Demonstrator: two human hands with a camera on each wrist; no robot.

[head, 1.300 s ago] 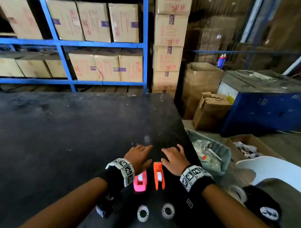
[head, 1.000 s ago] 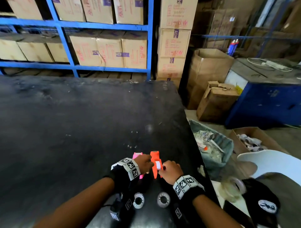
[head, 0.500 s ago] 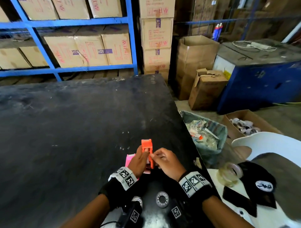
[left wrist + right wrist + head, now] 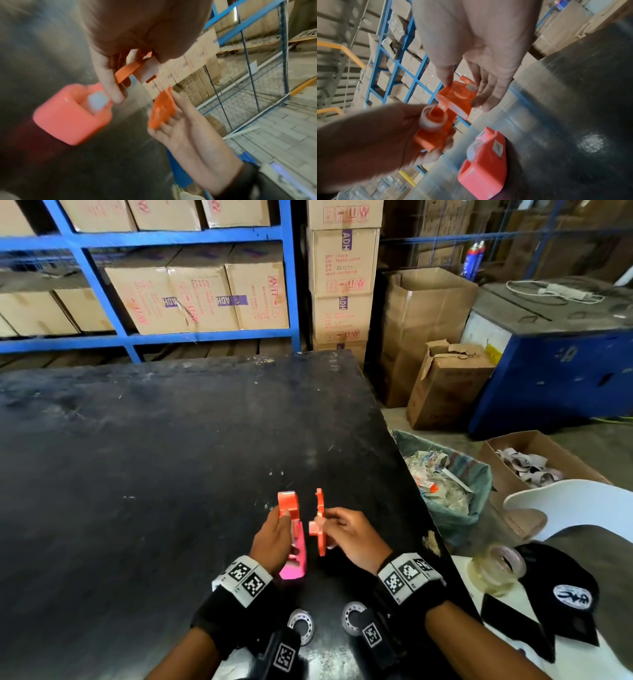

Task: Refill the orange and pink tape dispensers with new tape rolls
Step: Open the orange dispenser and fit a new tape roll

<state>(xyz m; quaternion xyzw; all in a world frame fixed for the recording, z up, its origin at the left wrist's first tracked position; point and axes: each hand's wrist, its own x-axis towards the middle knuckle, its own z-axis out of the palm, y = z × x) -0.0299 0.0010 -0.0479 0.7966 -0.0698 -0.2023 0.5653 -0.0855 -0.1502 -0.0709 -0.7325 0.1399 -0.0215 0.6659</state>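
Orange dispenser, split in two above the table (image 4: pixel 171 474): body with spent core (image 4: pixel 433 120) gripped in left hand (image 4: pixel 270 537); cover (image 4: pixel 320 522) pinched by right hand (image 4: pixel 352 537). Risk: loose core dropping out. Pink dispenser (image 4: pixel 296 556) lies below, unopened. Two new rolls (image 4: pixel 301 625) nearest the person. Floor bin (image 4: pixel 455 518): scrap.

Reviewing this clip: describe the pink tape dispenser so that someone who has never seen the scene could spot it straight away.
Start at the big black table and go to its near right part, where the two hands work. The pink tape dispenser lies flat on the tabletop just under the left hand. Unlike the orange dispenser halves held apart above it, it is whole, pink and unheld.
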